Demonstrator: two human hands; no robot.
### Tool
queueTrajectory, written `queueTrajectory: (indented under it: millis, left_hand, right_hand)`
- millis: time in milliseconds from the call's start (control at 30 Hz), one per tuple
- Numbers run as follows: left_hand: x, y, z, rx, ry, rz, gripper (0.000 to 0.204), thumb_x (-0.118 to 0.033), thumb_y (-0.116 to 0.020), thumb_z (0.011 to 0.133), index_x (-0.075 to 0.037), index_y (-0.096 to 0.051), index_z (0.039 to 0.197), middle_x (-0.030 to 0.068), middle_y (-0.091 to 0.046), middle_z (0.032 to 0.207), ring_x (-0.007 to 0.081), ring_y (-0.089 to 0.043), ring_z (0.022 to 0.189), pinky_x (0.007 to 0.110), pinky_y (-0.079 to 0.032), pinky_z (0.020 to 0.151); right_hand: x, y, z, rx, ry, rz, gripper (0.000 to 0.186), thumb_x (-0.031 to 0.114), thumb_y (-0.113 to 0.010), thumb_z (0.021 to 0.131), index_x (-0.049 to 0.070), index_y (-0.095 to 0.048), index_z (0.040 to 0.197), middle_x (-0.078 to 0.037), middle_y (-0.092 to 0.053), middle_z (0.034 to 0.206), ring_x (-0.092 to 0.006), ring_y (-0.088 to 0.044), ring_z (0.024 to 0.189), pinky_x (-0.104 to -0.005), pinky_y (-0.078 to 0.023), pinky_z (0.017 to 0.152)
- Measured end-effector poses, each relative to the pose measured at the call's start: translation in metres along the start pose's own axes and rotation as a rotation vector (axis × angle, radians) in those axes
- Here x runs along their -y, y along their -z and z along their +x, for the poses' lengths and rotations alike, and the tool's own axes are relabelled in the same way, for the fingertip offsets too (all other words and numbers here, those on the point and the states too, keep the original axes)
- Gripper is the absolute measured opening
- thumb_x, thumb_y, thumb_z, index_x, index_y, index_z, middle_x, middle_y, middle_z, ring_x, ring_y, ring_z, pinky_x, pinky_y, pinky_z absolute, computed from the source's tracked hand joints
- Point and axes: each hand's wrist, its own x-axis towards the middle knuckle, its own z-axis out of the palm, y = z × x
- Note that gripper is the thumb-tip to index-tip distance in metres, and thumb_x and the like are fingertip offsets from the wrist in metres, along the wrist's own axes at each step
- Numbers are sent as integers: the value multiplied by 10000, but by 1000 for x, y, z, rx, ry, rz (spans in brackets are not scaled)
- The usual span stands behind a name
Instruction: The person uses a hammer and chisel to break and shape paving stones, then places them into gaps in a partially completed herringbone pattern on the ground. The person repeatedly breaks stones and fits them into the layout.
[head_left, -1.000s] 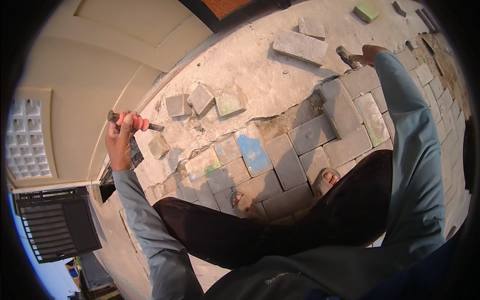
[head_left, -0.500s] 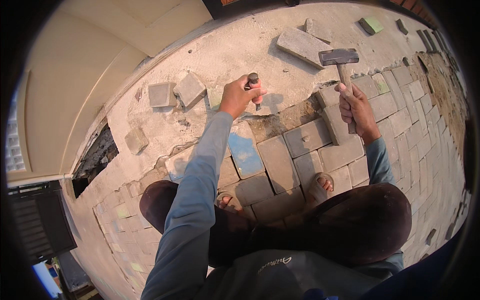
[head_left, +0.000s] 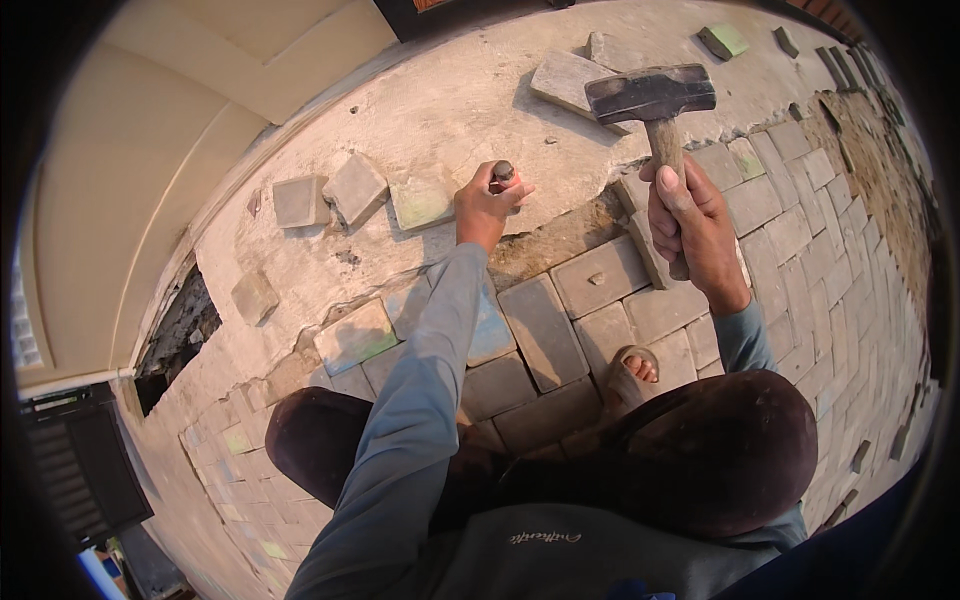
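My left hand (head_left: 482, 210) grips a chisel (head_left: 503, 176) with a dark metal head and red grip, held upright over the broken edge of the concrete slab (head_left: 405, 130); its lower end is hidden. My right hand (head_left: 695, 220) is closed round the wooden handle of a hammer (head_left: 650, 95), its dark head raised to the upper right of the chisel. Below my hands runs a strip of exposed sandy soil (head_left: 555, 240) beside grey paving blocks (head_left: 537, 332), some with blue or green stains.
Loose blocks (head_left: 355, 187) lie on the concrete, others (head_left: 565, 85) farther back. A beige wall (head_left: 150, 180) is at the left with a dark gap (head_left: 175, 335) at its foot and a black gate (head_left: 75, 460). My knees and sandalled foot (head_left: 635, 375) are below.
My left hand has swung right from beside the wall to the slab's broken edge, turning the chisel upright. My right hand has turned the hammer upright and it now appears larger.
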Motion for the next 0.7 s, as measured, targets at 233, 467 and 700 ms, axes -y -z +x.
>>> queueTrajectory:
  millis: [233, 467, 700]
  left_hand:
    - [6, -6, 3, 66, -130, 173, 378, -214, -825, 848, -42, -703, 1162, 58, -737, 981, 133, -689, 886, 301, -545, 840]
    - [-10, -11, -12, 110, -204, 420, 410, -252, -815, 860, -72, -685, 1205, 90, -749, 973, 191, -712, 904, 345, -548, 833]
    - [-3, -8, -9, 129, -226, 528, 438, -299, -820, 864, -88, -662, 1213, 114, -763, 1008, 259, -741, 931, 400, -565, 803]
  right_hand:
    - [7, -14, -12, -27, 158, -30, 323, 342, -615, 1054, 44, -560, 1165, 59, -465, 727, -24, -411, 537, -218, -341, 465]
    - [40, -25, 6, -81, 869, -91, 266, 260, -509, 1097, 4, -512, 1166, -5, -471, 719, -43, -367, 512, -219, -344, 413]
    - [-49, -27, 8, -71, 502, -729, 265, 158, -635, 1006, 8, -495, 1175, -272, -615, 829, -453, -635, 765, -478, -485, 662]
